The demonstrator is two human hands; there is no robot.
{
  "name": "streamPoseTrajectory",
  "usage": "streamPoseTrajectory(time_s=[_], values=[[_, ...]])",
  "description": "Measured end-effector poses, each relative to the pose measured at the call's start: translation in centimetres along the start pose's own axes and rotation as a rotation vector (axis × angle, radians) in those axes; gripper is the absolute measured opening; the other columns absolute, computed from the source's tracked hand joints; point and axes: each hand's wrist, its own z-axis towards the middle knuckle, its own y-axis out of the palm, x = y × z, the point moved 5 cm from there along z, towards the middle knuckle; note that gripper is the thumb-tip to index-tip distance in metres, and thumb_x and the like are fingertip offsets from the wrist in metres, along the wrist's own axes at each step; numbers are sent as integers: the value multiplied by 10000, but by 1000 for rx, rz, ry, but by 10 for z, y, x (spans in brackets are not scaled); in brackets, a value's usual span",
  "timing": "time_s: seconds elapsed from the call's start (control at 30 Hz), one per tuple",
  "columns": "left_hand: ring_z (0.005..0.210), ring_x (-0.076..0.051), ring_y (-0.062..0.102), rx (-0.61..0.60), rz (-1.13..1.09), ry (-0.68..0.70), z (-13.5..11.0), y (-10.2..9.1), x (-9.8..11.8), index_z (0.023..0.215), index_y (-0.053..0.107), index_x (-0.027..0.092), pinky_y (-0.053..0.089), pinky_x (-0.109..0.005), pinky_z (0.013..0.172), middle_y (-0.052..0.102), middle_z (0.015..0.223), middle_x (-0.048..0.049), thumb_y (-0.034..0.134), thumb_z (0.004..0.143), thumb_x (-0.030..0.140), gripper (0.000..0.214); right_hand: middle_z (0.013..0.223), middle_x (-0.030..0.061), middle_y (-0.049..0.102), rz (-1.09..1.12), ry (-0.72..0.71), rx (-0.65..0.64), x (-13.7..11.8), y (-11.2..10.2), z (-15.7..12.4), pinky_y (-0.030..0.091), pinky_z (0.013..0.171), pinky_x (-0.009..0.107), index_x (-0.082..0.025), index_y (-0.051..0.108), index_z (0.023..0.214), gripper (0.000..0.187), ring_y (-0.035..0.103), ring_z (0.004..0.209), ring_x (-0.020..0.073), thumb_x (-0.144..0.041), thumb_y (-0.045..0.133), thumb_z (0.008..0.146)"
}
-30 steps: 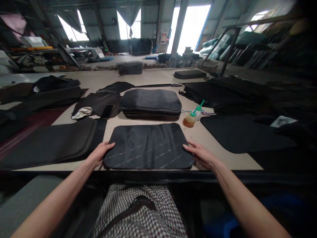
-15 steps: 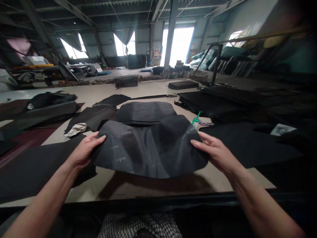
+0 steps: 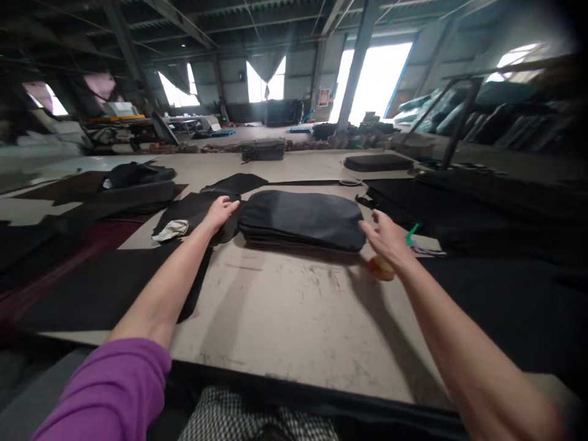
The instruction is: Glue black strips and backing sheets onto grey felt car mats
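A stack of dark rounded fabric panels (image 3: 301,219) lies on the beige table (image 3: 285,318) in front of me. My left hand (image 3: 221,212) hovers at the stack's left end with fingers spread and nothing in it. At the stack's right end my right hand (image 3: 386,236) is also open and empty, fingers stretched toward the pile. The panel I held a moment ago now lies on top of the stack.
An amber glue bottle (image 3: 380,269) with a green cap sits just behind my right wrist. A crumpled white rag (image 3: 171,229) and loose black pieces (image 3: 193,208) lie left of the stack. Large black sheets (image 3: 482,220) cover the right side; more piles (image 3: 138,184) sit far left.
I lifted the dark panel off the table in front of me, carried it forward and laid it on the stack. Both hands have let go and opened.
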Motion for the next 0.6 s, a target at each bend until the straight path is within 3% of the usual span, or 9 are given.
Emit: streamPoseTrajectory(time_s=[0.07, 0.17, 0.23, 0.27, 0.33, 0.47, 0.6], values=[[1102, -232, 684, -1, 97, 11, -17, -30, -19, 1337, 530, 139, 551, -370, 902, 666, 1297, -194, 712, 848, 370, 571, 1393, 147, 605, -145, -146, -58, 12, 3, -38, 492, 1039, 524, -223, 538, 1392, 571, 649, 1150, 348, -505, 580, 897], [1141, -226, 669, 1, 282, 14, -61, -90, -44, 1324, 553, 161, 527, -367, 967, 679, 1292, -148, 693, 845, 349, 533, 1194, 77, 722, -122, -103, -275, 54, 13, -109, 592, 850, 453, -302, 559, 1355, 539, 727, 939, 302, -597, 540, 904], [1142, -240, 663, 12, 436, -6, -98, -130, -59, 1271, 597, 169, 495, -383, 1020, 697, 1251, -124, 698, 830, 347, 487, 1090, 62, 754, -160, -70, -407, 81, 23, -157, 601, 800, 432, -317, 604, 1290, 489, 735, 922, 306, -613, 513, 911], [1142, -255, 659, 17, 517, -22, -118, -147, -65, 1244, 618, 173, 479, -397, 1041, 701, 1233, -119, 705, 820, 352, 468, 1120, 59, 749, -191, -95, -441, 90, 28, -178, 599, 808, 440, -321, 621, 1257, 466, 727, 971, 317, -612, 500, 914], [1165, -291, 637, 24, 673, -58, -154, -175, -78, 1208, 645, 183, 445, -423, 1076, 698, 1230, -123, 729, 800, 370, 457, 1215, 67, 714, -256, -202, -363, 99, 35, -208, 578, 868, 481, -311, 618, 1256, 461, 696, 1050, 334, -595, 464, 928], [1250, -320, 571, 9, 905, -111, -196, -199, -97, 1216, 655, 188, 400, -420, 1111, 660, 1297, -146, 717, 821, 448, 477, 1230, 90, 686, -351, -434, -244, 93, 46, -228, 519, 965, 532, -293, 656, 1168, 398, 655, 1107, 348, -527, 405, 966], [1204, -309, 601, -53, 1023, -149, -201, -201, -103, 1241, 656, 179, 435, -382, 1063, 667, 1287, -155, 681, 835, 561, 558, 1222, 109, 682, -375, -474, -236, 91, 47, -225, 528, 943, 533, -278, 664, 1170, 393, 651, 1098, 357, -500, 404, 976]])
